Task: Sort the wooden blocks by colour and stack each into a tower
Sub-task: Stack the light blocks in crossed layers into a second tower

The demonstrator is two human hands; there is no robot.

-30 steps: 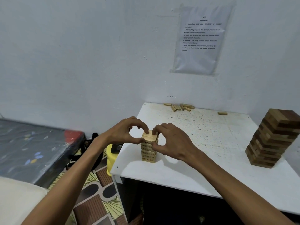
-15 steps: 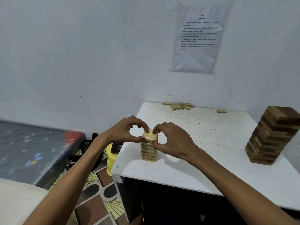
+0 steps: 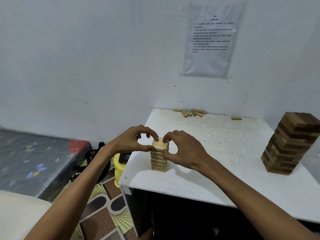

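Pale tower (image 3: pixel 159 157), printed numbers, pinched by left hand (image 3: pixel 133 141) and right hand (image 3: pixel 183 151) grip.

A white, speckled surface (image 3: pixel 225 153) is carrying a short pale block tower (image 3: pixel 159 160) near its front left, a taller dark block tower (image 3: pixel 289 144) at its right, and loose pale blocks (image 3: pixel 191 112) lying along its far edge beside the wall.
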